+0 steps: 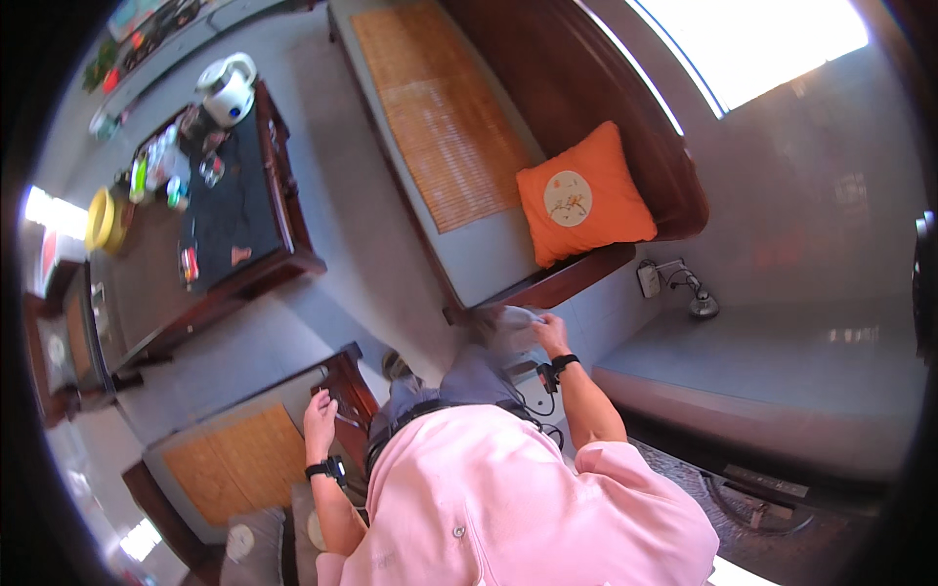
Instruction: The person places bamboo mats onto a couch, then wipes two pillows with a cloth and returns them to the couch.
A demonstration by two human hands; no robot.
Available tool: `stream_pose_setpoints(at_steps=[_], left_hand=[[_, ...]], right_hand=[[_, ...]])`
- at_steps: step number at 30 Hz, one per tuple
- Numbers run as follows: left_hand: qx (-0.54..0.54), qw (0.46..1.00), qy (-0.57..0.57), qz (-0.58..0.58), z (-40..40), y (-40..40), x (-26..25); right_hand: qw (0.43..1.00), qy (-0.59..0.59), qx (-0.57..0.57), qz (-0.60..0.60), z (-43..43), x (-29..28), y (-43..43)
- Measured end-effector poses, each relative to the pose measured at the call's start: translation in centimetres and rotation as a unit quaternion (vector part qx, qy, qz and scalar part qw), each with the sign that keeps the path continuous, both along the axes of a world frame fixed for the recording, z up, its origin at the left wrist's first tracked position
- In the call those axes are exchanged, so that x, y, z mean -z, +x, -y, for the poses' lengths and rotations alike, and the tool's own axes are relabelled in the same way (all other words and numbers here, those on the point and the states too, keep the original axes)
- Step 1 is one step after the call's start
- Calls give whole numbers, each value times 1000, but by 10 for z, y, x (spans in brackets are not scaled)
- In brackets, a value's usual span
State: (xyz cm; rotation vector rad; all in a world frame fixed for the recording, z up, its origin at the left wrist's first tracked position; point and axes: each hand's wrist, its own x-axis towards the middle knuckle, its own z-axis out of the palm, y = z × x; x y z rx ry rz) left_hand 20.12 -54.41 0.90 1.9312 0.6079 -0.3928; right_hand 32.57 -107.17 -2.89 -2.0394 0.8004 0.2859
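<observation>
My right hand (551, 335) grips a greyish cloth (513, 326), blurred, beside the near end of a long wooden sofa (498, 275). Nothing shows in my left hand (320, 421), its fingers apart and partly bent, above the carved wooden arm (352, 399) of a chair. An orange cushion (593, 194) with a round pale patch leans at the sofa's near end, past a bamboo mat (440, 117) on the seat. Both wrists wear black bands with small devices.
At the left stands a dark wooden table (220, 227) with an electric kettle (229, 91), a yellow basin (105, 220) and small items. A grey ledge (762, 351) with a small lamp (703, 304) lies at the right. A wooden chair (227, 469) with cushions stands at lower left.
</observation>
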Motion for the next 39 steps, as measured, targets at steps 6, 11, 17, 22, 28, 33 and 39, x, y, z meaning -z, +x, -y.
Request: stream_pose_setpoints(at_steps=[6, 11, 17, 22, 28, 33, 39], left_hand=[[-26, 997, 66, -14, 12, 21, -3], [-54, 993, 95, -33, 100, 66, -48], [24, 998, 49, -12, 157, 74, -22], [6, 997, 73, -39, 177, 55, -19], [94, 991, 90, -44, 186, 106, -21], [122, 990, 72, 20, 191, 176, -41], [202, 968, 55, 141, 204, 259, -63]], right_hand=[[947, -199, 137, 213, 104, -25, 70], [883, -320, 140, 315, 204, -105, 148], [956, -223, 102, 164, 315, -47, 204], [963, -266, -7, -44, 283, -52, 221], [956, -285, 59, 23, 238, -76, 205], [937, -293, -3, 192, 163, -66, 185], [908, -236, -24, 345, 83, -121, 232]])
